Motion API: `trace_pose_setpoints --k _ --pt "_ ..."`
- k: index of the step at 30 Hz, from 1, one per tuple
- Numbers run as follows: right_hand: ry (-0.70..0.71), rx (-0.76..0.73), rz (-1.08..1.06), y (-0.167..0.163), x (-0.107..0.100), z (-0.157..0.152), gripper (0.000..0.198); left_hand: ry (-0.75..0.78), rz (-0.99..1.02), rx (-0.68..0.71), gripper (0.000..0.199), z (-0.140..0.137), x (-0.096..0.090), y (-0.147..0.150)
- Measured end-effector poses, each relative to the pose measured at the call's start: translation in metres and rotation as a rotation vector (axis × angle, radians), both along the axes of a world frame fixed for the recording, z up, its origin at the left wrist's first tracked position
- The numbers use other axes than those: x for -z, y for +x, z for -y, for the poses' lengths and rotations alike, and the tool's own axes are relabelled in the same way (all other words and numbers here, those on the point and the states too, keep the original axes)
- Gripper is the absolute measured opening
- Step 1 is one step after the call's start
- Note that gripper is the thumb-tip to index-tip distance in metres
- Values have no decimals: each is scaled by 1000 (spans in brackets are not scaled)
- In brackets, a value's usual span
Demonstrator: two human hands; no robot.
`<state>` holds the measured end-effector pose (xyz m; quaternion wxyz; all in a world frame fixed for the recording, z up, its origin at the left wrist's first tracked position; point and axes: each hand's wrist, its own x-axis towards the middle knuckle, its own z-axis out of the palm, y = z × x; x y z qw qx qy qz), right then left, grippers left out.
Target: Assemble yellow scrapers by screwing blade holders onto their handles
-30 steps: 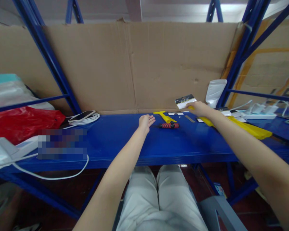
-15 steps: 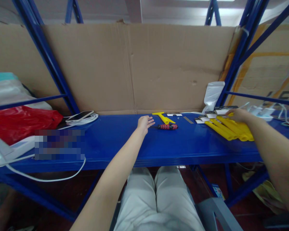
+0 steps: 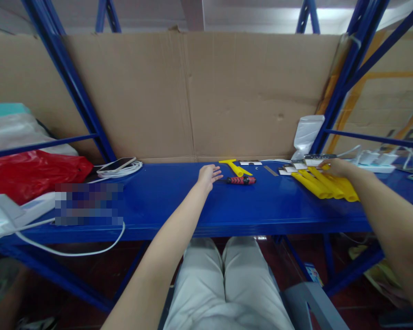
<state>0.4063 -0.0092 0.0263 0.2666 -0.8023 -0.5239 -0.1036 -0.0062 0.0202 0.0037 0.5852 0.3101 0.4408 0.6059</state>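
Observation:
My left hand [image 3: 208, 176] hovers over the blue tabletop with fingers apart and holds nothing. Just to its right lies a screwdriver [image 3: 241, 180] with a red and black handle. Behind that is a yellow T-shaped handle [image 3: 233, 167] with a smaller yellow piece by it. At the right, my right hand [image 3: 333, 167] is closed at the head end of one yellow-handled scraper in a pile of several yellow-handled scrapers [image 3: 311, 184]. Its fingertips are partly hidden. The scrapers' white and dark heads point toward the back.
A thin metal blade [image 3: 270, 171] and a flat white piece [image 3: 250, 163] lie near the cardboard wall [image 3: 227, 96]. A white plastic bag [image 3: 307, 136] leans by the right post. At left are a phone [image 3: 117, 165] on a coiled white cable and a red bag [image 3: 44, 172].
The view has shifted slightly. My right hand has moved a little toward the scrapers' heads, its fingers still on them; my left hand stays open in the same place.

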Motion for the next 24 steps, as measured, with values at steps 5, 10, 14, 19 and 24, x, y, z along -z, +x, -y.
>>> trace_pose_setpoints --k 5,10,14,19,24 --pt "-272 31 -88 -11 -12 5 32 12 -9 0 13 0 0 0" --pt "-332 15 -27 -6 -10 3 18 23 -32 6 11 1 0 1" --pt "-438 28 129 -9 -12 3 22 29 -62 11 10 2 -1 1" --pt "-509 41 323 -32 -20 4 33 27 -93 32 9 3 -1 1" --pt "-437 -103 375 -79 -24 -7 35 31 -113 46 10 1 0 1"
